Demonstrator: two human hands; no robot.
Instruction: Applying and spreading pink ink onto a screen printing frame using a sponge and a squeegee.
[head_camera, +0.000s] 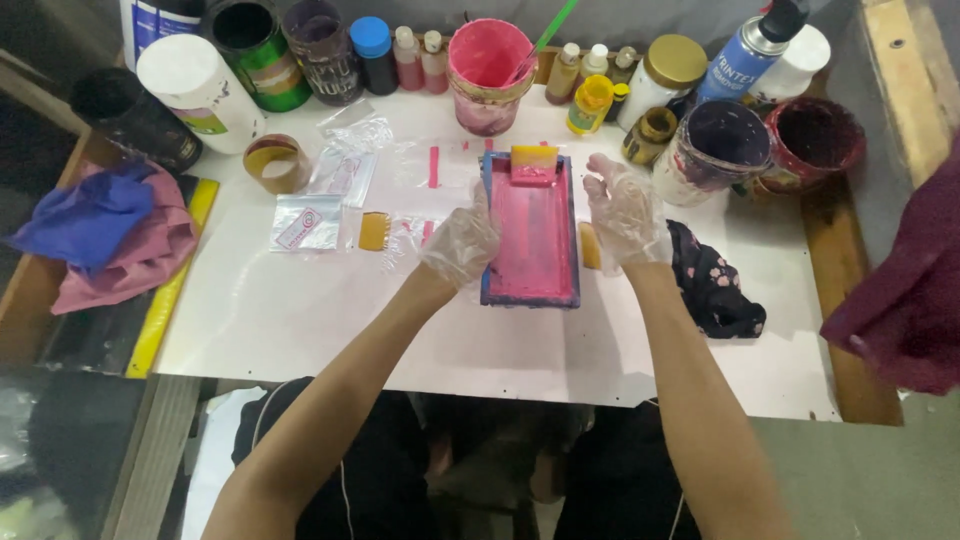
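Observation:
A small blue-framed printing screen (530, 240), covered in pink ink, lies flat on the white table (300, 320). A yellow squeegee (534, 163) rests at its far end. My left hand (460, 240), in a clear plastic glove, grips the screen's left edge. My right hand (625, 212), also gloved, hovers just off the right edge with fingers spread, holding nothing. A yellow card (590, 245) lies under my right hand.
Pink ink tub (488, 70) with a green stick, jars, bottles and a spray can (750, 45) line the far edge. Tape roll (275, 162), plastic sachets (308, 222), a yellow scraper (374, 231), rags at left (110, 230), a dark floral cloth (715, 280).

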